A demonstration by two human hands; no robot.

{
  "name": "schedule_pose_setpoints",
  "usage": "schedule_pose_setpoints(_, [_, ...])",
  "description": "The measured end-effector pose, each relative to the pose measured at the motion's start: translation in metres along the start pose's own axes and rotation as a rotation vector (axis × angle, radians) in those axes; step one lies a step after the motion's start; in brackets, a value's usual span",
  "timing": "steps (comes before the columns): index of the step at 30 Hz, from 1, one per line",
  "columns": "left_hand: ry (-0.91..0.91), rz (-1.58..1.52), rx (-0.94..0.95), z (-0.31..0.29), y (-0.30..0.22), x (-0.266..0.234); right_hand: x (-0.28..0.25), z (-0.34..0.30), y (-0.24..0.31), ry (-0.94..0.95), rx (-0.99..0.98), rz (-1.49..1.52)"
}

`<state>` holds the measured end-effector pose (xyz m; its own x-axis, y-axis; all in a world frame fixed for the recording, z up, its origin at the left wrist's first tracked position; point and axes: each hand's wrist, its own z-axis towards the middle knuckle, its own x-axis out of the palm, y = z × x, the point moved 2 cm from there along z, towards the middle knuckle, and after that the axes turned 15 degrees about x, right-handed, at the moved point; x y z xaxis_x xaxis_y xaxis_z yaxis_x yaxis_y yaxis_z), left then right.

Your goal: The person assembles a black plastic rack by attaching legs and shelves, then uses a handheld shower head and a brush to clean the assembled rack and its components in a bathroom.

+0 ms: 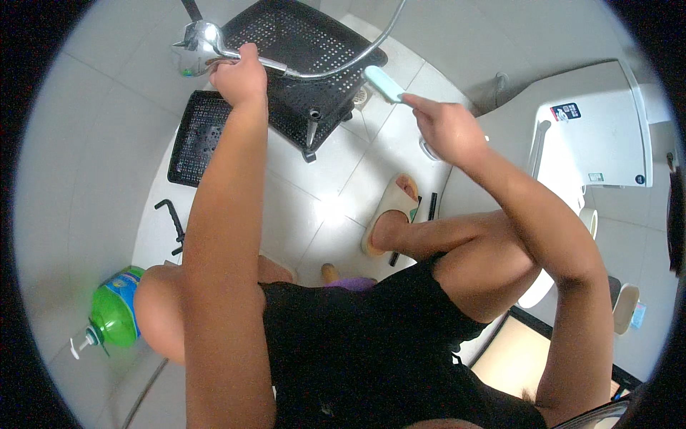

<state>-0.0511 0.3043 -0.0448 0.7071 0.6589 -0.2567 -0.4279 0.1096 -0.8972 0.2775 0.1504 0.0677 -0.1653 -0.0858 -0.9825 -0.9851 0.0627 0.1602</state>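
Left grip (241, 79) closed round shower head (206, 39), far left; right grip (444, 129) closed round brush (383, 84), to its right; black rack (296, 32), far; basket (191, 139), left of rack.

In my left hand (241, 80), I hold the shiny chrome shower head (205, 41) by its handle, head end left. In my right hand (451, 132), I hold the slim, round-ended, pale mint brush (381, 83), tilted, tip up-left.

A head-worn fisheye, fairly near, looks steeply down from the person's side of the large black perforated rack (307, 44)
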Motion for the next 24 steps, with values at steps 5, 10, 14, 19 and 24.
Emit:
schedule_pose_setpoints(5, [0.033, -0.007, -0.030, -0.004, -0.006, -0.001, -0.002, 0.004, 0.000, 0.000, 0.088, -0.041])
schedule_pose_setpoints(10, [0.057, -0.004, -0.052, -0.006, -0.009, 0.003, -0.005, 0.019, -0.024, -0.064, 0.104, 0.032])
schedule_pose_setpoints(14, [0.056, 0.005, -0.067, -0.007, 0.002, -0.003, -0.004, -0.005, 0.001, 0.076, 0.027, 0.052])
schedule_pose_setpoints(19, [0.077, 0.002, -0.029, 0.001, 0.006, 0.001, -0.009, 0.013, -0.007, 0.029, 0.114, 0.028])
schedule_pose_setpoints(24, [0.116, 0.039, -0.002, -0.002, -0.004, 0.000, -0.021, 0.012, -0.015, 0.030, 0.116, 0.003])
